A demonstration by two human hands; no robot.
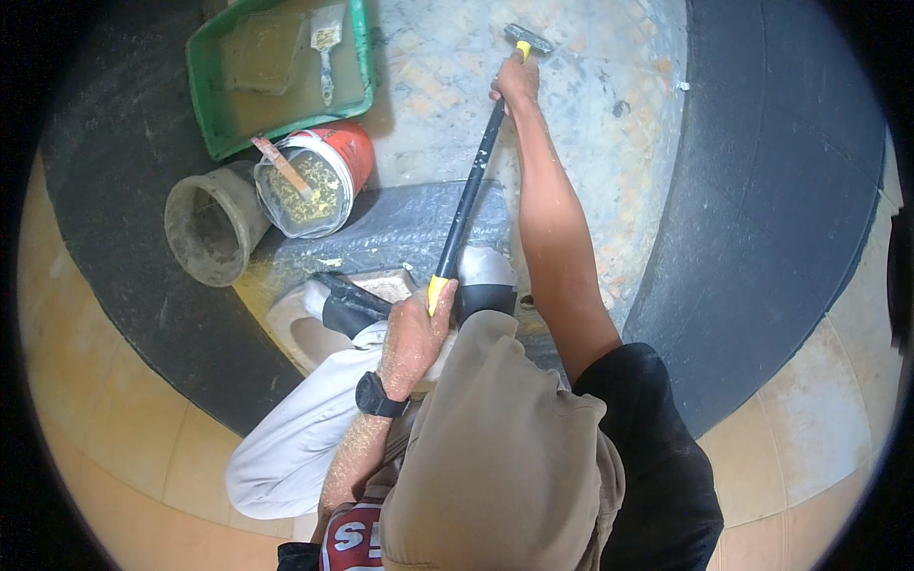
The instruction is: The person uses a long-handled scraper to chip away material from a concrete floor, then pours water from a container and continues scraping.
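Note:
A long-handled scraper [470, 190] with a black shaft and yellow ends slants up and away from me across the head view. Close to its blade, my right hand [517, 80] is wrapped round the shaft at arm's length. My left hand [413, 341], with a black watch at the wrist, grips the near yellow end by my knee. Pale dust coats the left hand and forearm. The scraper's dull metal blade [529, 38] lies over the stained, patchy floor [590, 143]; whether it touches the floor I cannot tell.
At the far left stands a green tray [365, 57] of murky liquid, holding a brush [327, 38]. Nearer are a red-and-white bucket [354, 157] with yellowish flakes and a stick, and a grey bucket [249, 209]. A squat toilet [295, 309] lies by my feet; dark walls [762, 171] flank me.

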